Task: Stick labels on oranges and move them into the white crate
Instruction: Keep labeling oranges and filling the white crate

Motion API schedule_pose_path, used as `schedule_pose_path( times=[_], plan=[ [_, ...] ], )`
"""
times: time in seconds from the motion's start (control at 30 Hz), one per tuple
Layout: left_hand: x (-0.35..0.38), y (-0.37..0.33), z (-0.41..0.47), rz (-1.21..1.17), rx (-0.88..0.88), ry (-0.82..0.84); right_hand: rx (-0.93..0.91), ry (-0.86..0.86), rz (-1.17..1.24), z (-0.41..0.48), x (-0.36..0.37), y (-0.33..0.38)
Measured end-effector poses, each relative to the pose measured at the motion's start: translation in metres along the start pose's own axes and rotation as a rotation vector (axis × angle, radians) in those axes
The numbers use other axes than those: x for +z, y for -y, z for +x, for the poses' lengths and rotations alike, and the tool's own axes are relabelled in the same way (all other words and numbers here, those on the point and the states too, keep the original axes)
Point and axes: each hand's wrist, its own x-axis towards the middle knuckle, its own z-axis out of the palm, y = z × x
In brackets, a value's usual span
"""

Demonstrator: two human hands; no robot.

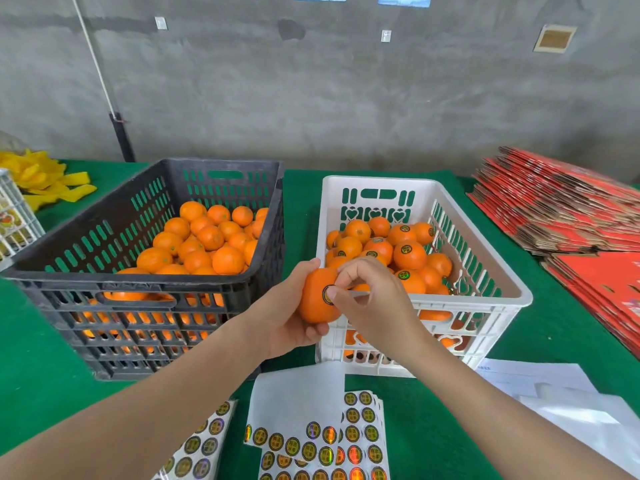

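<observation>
My left hand (pixel 291 313) grips an orange (pixel 315 299) in front of the white crate's near left corner. My right hand (pixel 367 296) presses a round dark label (pixel 327 294) onto that orange with the thumb. The white crate (pixel 485 258) on the right holds several oranges (pixel 408 254), many with labels. The black crate (pixel 145 292) on the left holds several oranges (pixel 207 240) without labels. Sheets of round labels (pixel 322 441) lie on the green table near me.
Flattened red cardboard boxes (pixel 568 209) are stacked at the right. Yellow packing material (pixel 41 181) and a white wire basket (pixel 14 220) sit at the far left. White backing paper (pixel 554 393) lies at the near right. A grey wall stands behind the table.
</observation>
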Motion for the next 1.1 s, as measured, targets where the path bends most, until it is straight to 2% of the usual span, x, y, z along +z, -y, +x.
schedule_pose_path(
  times=[0.07,0.17,0.33,0.4,0.47,0.53,0.6,0.67,0.7,0.77,0.87,0.97,1.1],
  plan=[
    [-0.001,0.001,0.000,0.016,0.017,0.000,-0.006,-0.035,0.040,-0.003,0.000,-0.001],
    [-0.002,0.005,0.003,0.018,0.023,-0.022,0.157,0.025,0.172,-0.004,-0.004,-0.004],
    [0.007,0.013,0.015,0.018,0.049,-0.048,0.064,0.167,0.049,-0.012,0.006,-0.014],
    [0.013,0.012,0.020,0.044,0.041,0.009,0.048,0.146,-0.020,-0.007,0.003,-0.019],
    [0.019,0.009,0.023,0.175,0.052,0.066,0.047,0.060,-0.100,0.010,-0.012,-0.031],
    [0.020,0.007,0.025,0.302,0.097,0.013,0.105,-0.017,-0.226,0.034,-0.035,-0.051],
    [0.017,0.010,0.024,0.350,0.133,-0.077,0.294,-0.014,-0.405,0.059,-0.067,-0.077],
    [0.010,0.015,0.024,0.354,0.131,-0.164,0.479,0.131,-0.616,0.076,-0.091,-0.102],
    [0.007,0.019,0.025,0.362,0.120,-0.201,0.511,0.250,-0.737,0.081,-0.098,-0.113],
    [-0.002,0.026,0.027,0.394,0.091,-0.246,0.503,0.462,-0.908,0.087,-0.100,-0.132],
    [-0.015,0.032,0.040,0.451,0.024,-0.295,0.505,0.556,-0.983,0.094,-0.098,-0.141],
    [-0.033,0.045,0.060,0.702,-0.095,-0.304,0.489,0.596,-1.110,0.098,-0.097,-0.135],
    [-0.070,0.081,0.080,1.197,-0.085,-0.206,0.428,0.361,-1.109,0.089,-0.090,-0.125]
  ],
)
